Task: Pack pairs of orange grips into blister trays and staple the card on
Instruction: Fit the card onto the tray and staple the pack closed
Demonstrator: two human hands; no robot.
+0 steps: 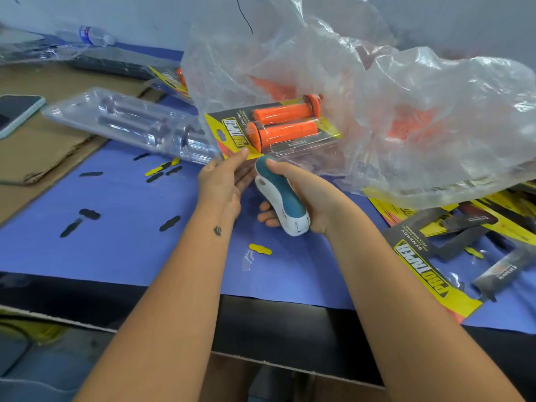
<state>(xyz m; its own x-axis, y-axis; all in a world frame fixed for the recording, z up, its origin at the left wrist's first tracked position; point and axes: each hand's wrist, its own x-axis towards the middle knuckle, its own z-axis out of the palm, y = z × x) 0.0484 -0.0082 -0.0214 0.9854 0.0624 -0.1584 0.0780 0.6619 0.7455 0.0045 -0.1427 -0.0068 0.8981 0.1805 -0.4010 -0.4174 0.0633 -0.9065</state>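
Head view | we see our right hand (301, 198) wrapped around the stapler (280, 195), its nose at the blister pack (275, 126)'s near edge; pack just beyond the grip, grips' long axis running left-right | left hand (226, 181) pinches the card corner, closer to it
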